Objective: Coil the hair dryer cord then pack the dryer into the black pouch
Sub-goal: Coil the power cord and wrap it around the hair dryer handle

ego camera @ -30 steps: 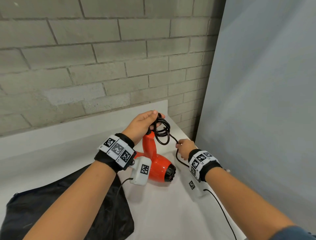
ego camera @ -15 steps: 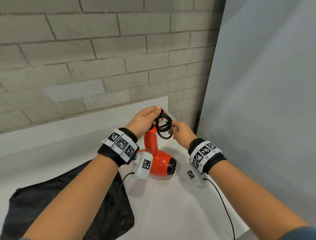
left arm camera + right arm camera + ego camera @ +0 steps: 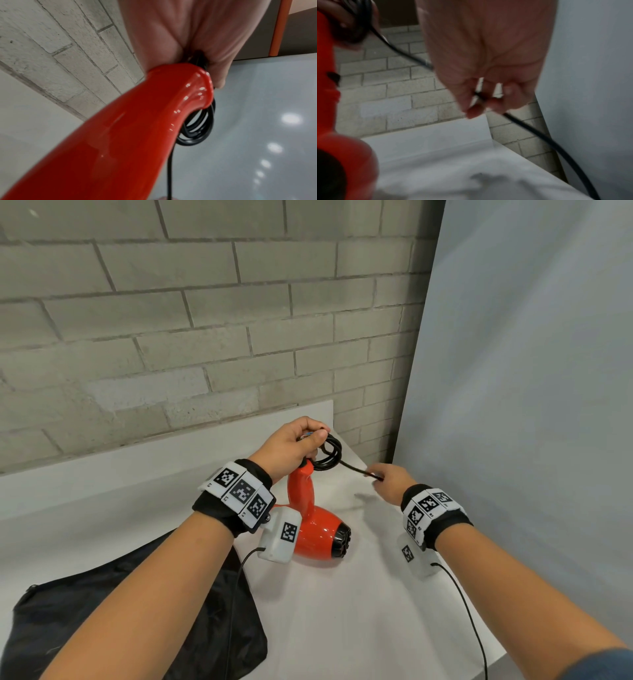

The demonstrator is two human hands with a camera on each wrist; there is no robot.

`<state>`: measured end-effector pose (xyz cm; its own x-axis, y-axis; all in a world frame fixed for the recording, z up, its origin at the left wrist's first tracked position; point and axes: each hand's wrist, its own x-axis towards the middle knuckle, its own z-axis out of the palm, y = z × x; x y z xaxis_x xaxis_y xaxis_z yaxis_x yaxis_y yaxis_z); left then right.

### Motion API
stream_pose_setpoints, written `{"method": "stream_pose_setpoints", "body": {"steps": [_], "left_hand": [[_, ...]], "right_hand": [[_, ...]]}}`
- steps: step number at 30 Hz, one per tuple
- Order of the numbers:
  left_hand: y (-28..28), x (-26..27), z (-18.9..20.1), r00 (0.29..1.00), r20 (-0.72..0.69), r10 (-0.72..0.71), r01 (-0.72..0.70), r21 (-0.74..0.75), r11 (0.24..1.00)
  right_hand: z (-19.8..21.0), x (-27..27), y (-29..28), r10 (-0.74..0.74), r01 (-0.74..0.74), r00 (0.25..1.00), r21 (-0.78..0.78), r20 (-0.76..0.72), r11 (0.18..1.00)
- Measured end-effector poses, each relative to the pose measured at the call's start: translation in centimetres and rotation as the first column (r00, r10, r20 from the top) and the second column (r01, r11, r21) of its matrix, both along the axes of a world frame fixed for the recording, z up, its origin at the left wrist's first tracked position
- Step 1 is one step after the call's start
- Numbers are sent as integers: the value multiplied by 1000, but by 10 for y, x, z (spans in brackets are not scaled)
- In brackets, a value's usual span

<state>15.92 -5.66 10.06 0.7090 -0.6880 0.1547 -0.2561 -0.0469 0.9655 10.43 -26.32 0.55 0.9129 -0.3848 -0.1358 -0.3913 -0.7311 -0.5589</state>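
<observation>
Black pouch lies nearest on my desk, red dryer beyond, and I judge the coil pinched in my left hand could spring loose if my right hand, pinching the cord, tugs.

White counter, matte, butted at the rear against a grey brick wall behind a low white upstand; right edge cut off beside a pale grey panel; red hair dryer resting on the surface near the middle, body down, black nozzle end turned rightward, handle rising toward the wall; black pouch lying flat and crumpled at the near left, close beside the dryer, contact between them hidden by a forearm; faint shadows on the bare surface to the right of the dryer.
</observation>
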Motion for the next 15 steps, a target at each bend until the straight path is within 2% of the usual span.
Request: {"method": "stream_pose_setpoints", "body": {"steps": [2, 4, 5, 7, 10, 12, 15], "left_hand": [[0, 2, 0, 998, 49, 46, -47, 19, 999], [1, 4, -1, 996, 66, 52, -54, 26, 998], [1, 4, -1, 998, 51, 41, -42, 18, 999], [2, 4, -1, 1000, 16, 9, -9, 11, 1000], [2, 3, 1, 1000, 13, -27, 27, 48, 998], [1, 2, 2, 999, 31, -24, 22, 76, 997], [1, 2, 4, 998, 60, -28, 20, 128, 992]], "right_hand": [[12, -7, 12, 208, -210, 977, 51, 48, 976], [23, -9, 22, 295, -297, 954, 43, 51, 954], [29, -9, 24, 271, -274, 959, 17, 83, 962], [39, -8, 22, 128, -115, 964, -65, 232, 991], [59, -11, 22, -72, 125, 884, -84, 462, 989], [79, -13, 27, -118, 190, 820, -72, 560, 979], [108, -19, 40, -103, 205, 743, -78, 661, 976]]}}
